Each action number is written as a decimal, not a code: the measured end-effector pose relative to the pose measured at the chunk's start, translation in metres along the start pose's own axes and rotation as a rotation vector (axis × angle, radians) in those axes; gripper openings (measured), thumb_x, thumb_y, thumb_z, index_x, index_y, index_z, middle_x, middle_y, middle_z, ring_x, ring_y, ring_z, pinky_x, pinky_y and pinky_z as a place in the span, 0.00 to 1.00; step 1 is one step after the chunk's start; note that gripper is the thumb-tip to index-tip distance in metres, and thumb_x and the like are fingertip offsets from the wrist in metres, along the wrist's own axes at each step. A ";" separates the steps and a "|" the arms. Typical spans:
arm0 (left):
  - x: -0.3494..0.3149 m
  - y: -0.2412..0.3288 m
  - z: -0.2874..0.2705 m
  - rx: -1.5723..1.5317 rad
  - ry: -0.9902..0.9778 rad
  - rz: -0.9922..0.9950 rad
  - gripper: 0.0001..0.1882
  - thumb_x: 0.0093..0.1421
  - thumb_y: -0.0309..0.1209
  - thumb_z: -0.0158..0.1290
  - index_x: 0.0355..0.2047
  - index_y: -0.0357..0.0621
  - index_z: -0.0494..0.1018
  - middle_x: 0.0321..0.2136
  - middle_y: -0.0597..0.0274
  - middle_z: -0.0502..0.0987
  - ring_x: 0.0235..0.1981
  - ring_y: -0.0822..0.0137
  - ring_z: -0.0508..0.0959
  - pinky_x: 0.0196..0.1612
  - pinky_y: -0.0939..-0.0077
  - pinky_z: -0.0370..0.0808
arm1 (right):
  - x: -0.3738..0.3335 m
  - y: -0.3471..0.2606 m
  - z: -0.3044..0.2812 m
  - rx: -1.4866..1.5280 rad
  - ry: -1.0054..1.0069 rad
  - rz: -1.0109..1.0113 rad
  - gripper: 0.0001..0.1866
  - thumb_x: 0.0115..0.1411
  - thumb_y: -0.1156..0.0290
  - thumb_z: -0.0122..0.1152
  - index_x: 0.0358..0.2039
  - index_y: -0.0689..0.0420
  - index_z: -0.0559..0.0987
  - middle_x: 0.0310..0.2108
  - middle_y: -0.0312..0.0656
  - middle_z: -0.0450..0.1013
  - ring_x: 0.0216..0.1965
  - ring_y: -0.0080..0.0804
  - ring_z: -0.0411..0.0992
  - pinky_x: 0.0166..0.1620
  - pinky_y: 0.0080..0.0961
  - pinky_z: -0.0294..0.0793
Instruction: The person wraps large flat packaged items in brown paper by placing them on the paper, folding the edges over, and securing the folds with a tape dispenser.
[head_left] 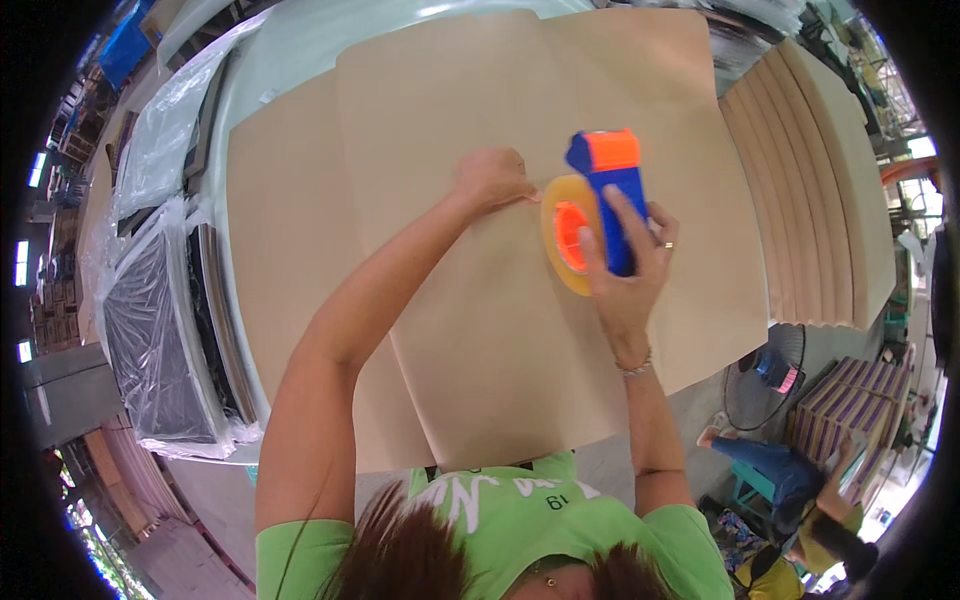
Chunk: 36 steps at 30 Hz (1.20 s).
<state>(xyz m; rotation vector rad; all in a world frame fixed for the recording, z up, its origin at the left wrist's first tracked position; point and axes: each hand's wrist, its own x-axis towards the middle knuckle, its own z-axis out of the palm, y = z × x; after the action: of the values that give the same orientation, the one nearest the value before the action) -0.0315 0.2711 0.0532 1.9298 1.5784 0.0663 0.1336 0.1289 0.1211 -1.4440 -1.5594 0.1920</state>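
Gripped in my right hand is a blue and orange tape dispenser with a wide yellowish tape roll on an orange hub. I hold it tilted above a large sheet of brown kraft paper, right of its middle. My left hand is closed just left of the roll, its thumb and fingertips pressed together toward it. Whatever lies between those fingertips is too small to make out. The brown paper shows creases and overlapping layers across the pale work table.
Thick folded brown boards are stacked at the right. Plastic-wrapped dark panels stand along the left edge. Beyond the lower right are a floor fan, a striped box and a seated person.
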 end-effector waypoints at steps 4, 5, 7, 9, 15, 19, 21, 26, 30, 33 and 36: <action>0.000 -0.002 0.008 -0.026 0.059 0.038 0.19 0.45 0.49 0.59 0.23 0.45 0.77 0.23 0.54 0.78 0.28 0.55 0.78 0.31 0.62 0.73 | -0.013 -0.004 0.031 -0.161 -0.043 -0.067 0.28 0.49 0.70 0.70 0.51 0.34 0.77 0.45 0.46 0.65 0.38 0.38 0.72 0.32 0.28 0.76; 0.002 -0.006 0.008 -0.029 0.068 0.077 0.19 0.48 0.49 0.58 0.24 0.45 0.77 0.23 0.56 0.78 0.28 0.57 0.78 0.31 0.62 0.73 | -0.012 -0.002 0.036 -0.183 -0.029 -0.103 0.28 0.48 0.70 0.70 0.51 0.32 0.77 0.45 0.47 0.65 0.37 0.38 0.72 0.30 0.29 0.76; 0.009 -0.013 0.005 -0.406 -0.092 0.061 0.21 0.53 0.52 0.56 0.27 0.44 0.77 0.24 0.58 0.79 0.28 0.59 0.78 0.31 0.63 0.73 | -0.012 -0.003 0.035 -0.202 -0.043 -0.089 0.28 0.48 0.69 0.71 0.51 0.33 0.77 0.45 0.46 0.65 0.37 0.38 0.73 0.30 0.29 0.76; 0.019 -0.020 -0.005 -1.152 -0.438 -0.066 0.24 0.58 0.54 0.53 0.32 0.43 0.76 0.27 0.60 0.79 0.29 0.63 0.78 0.31 0.65 0.73 | -0.012 -0.003 0.039 -0.203 -0.034 -0.109 0.28 0.49 0.69 0.71 0.51 0.33 0.77 0.45 0.46 0.65 0.37 0.38 0.73 0.30 0.29 0.76; 0.029 0.000 -0.039 -1.113 -0.577 0.060 0.27 0.59 0.53 0.55 0.40 0.38 0.74 0.36 0.56 0.78 0.38 0.69 0.79 0.45 0.70 0.77 | -0.005 -0.009 0.038 -0.271 -0.083 -0.092 0.26 0.50 0.67 0.70 0.50 0.33 0.77 0.45 0.46 0.65 0.37 0.38 0.73 0.30 0.29 0.76; 0.044 -0.014 -0.047 -1.333 -0.800 -0.024 0.24 0.59 0.46 0.58 0.44 0.37 0.73 0.38 0.58 0.78 0.39 0.70 0.79 0.46 0.73 0.78 | 0.000 -0.011 0.041 -0.254 -0.097 -0.089 0.26 0.50 0.66 0.70 0.50 0.33 0.77 0.45 0.45 0.65 0.37 0.37 0.73 0.30 0.29 0.76; 0.041 -0.009 -0.051 -1.212 -0.650 0.023 0.24 0.61 0.44 0.57 0.47 0.36 0.72 0.42 0.58 0.77 0.41 0.72 0.78 0.45 0.75 0.79 | 0.002 -0.010 0.041 -0.269 -0.125 -0.054 0.26 0.50 0.66 0.70 0.51 0.33 0.77 0.45 0.45 0.66 0.36 0.37 0.73 0.30 0.29 0.76; 0.042 -0.019 -0.041 -1.200 -0.538 0.002 0.20 0.61 0.37 0.56 0.47 0.35 0.73 0.40 0.58 0.78 0.41 0.71 0.78 0.46 0.75 0.78 | 0.007 -0.015 0.041 -0.294 -0.178 -0.022 0.25 0.50 0.65 0.69 0.51 0.34 0.77 0.45 0.45 0.66 0.36 0.37 0.74 0.30 0.29 0.76; 0.042 -0.011 -0.034 -1.067 -0.339 0.102 0.17 0.61 0.36 0.56 0.44 0.35 0.75 0.38 0.58 0.78 0.38 0.71 0.78 0.41 0.75 0.77 | 0.017 -0.016 0.041 -0.250 -0.202 -0.038 0.24 0.51 0.65 0.68 0.50 0.37 0.77 0.45 0.46 0.66 0.35 0.39 0.74 0.30 0.30 0.76; 0.045 -0.013 -0.030 -0.995 -0.153 0.139 0.16 0.60 0.37 0.57 0.40 0.34 0.77 0.34 0.59 0.79 0.34 0.70 0.77 0.37 0.75 0.75 | 0.029 -0.024 0.038 -0.239 -0.310 0.021 0.23 0.52 0.63 0.67 0.51 0.39 0.77 0.44 0.47 0.66 0.34 0.40 0.74 0.30 0.31 0.76; 0.057 -0.018 -0.031 -0.828 -0.009 0.250 0.15 0.57 0.37 0.58 0.35 0.35 0.79 0.29 0.60 0.79 0.31 0.70 0.76 0.35 0.73 0.73 | 0.040 -0.029 0.039 -0.280 -0.396 0.058 0.23 0.53 0.60 0.65 0.51 0.41 0.76 0.43 0.47 0.65 0.34 0.42 0.74 0.31 0.33 0.76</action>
<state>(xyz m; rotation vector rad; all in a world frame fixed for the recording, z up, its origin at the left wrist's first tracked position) -0.0444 0.3376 0.0491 1.4270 1.0373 0.6985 0.0928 0.1724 0.1409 -1.7481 -1.9235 0.3185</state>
